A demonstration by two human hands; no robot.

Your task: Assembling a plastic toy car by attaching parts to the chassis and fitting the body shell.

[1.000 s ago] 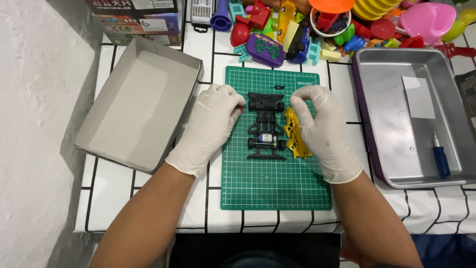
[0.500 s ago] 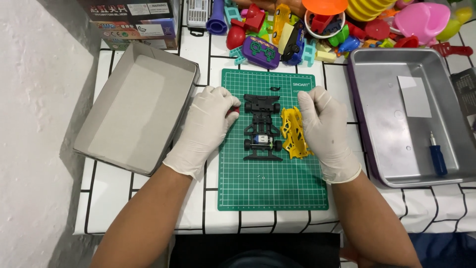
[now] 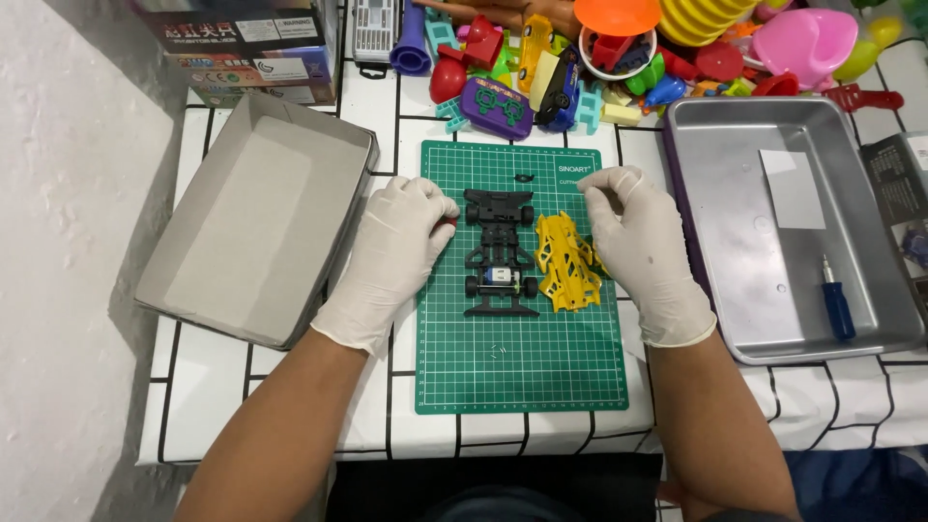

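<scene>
Far to the left of the left hand an empty grey box sits on the tiled table. That gloved hand rests on the green mat, fingers curled together, and seems to pinch something small and red at its fingertips, too small to name. Just right of those fingertips lies the black chassis, wheels on and body off, so the toy car is in two main parts. Touching the chassis on its right is the yellow shell, lying loose against the right hand. That hand's thumb and forefinger are pinched together; whether they hold anything I cannot tell. A tiny black part lies just left of it. Further right, a metal tray holds a blue screwdriver, untouched.
</scene>
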